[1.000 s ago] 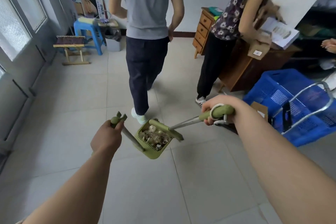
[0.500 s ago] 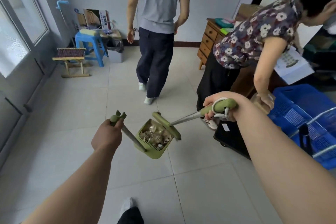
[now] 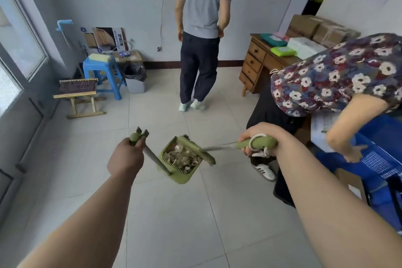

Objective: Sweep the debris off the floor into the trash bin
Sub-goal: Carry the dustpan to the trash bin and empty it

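My left hand (image 3: 126, 159) grips the top of the long handle of a green dustpan (image 3: 174, 175), which hangs above the tiled floor. Brownish debris (image 3: 181, 155) fills the pan. My right hand (image 3: 258, 139) grips the green handle of a broom (image 3: 219, 148), whose green head lies across the pan's far right edge. A grey trash bin (image 3: 134, 81) with a black liner stands at the back left, next to a blue stool (image 3: 104, 72).
A person in a grey shirt (image 3: 203, 6) stands ahead, back turned. A person in a flowered top (image 3: 335, 78) bends over a blue crate (image 3: 378, 159) at right. A wooden desk (image 3: 256, 61) holds boxes. A small wooden stool (image 3: 79, 98) stands left, near a door.
The view has moved forward and risen. The person in grey has walked farther toward the back wall. The person in the flowered top has bent lower over the crate. My grips are unchanged.
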### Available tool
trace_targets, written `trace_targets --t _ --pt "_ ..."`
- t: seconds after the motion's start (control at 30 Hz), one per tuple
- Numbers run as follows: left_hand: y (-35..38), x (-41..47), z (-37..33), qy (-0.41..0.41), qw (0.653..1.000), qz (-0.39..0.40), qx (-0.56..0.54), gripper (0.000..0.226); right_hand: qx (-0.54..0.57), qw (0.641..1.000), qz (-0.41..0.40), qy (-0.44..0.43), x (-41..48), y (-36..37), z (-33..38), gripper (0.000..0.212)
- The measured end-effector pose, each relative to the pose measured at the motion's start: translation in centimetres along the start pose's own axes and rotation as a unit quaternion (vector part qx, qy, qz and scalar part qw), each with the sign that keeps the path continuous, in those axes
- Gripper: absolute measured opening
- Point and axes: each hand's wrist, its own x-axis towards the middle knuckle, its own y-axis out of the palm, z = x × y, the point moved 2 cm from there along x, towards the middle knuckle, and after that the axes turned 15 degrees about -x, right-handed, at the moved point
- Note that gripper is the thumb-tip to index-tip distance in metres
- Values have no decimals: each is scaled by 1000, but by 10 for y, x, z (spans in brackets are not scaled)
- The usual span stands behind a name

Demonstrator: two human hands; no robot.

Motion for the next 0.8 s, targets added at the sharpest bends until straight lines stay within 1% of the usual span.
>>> trace_targets --t 0.03,0.13,0.23,0.3,0.4,0.53,0.6,0.63,0.67,0.7,0.73,0.8 --pt "4 14 -4 -3 1000 -4 -3 44 4 1000 -2 3 9 -6 12 21" --pt "17 53 -16 -14 1000 -16 -18 41 -33 999 -22 -2 40 -25 42 19" --pt "36 96 -27 -20 999 -29 -41 40 14 1000 26 8 73 -54 77 19" --pt "52 128 -35 -32 997 -36 -61 41 16 998 57 24 98 -80 103 23" --pt "79 176 -57 -42 995 -45 -82 43 3 996 76 35 139 -112 144 25" --pt "111 241 -98 -50 994 -62 -80 43 9 998 68 13 207 -158 202 24" --pt "126 274 -115 -52 992 -74 -83 42 -19 997 80 6 236 -177 234 27" --pt "132 290 -121 -52 992 -79 -79 41 -25 996 84 -1 247 -184 249 24" --pt "138 304 -127 -54 993 -82 -73 41 -21 998 60 -15 258 -191 265 18" --pt "144 318 -133 -57 993 -84 -67 40 -7 999 20 -37 272 -200 279 13" --pt "148 332 -139 -59 992 -87 -65 40 -1 999 -2 -50 285 -210 293 11" --pt "157 366 -150 -65 992 -93 -64 40 -26 998 41 -36 305 -222 322 14"
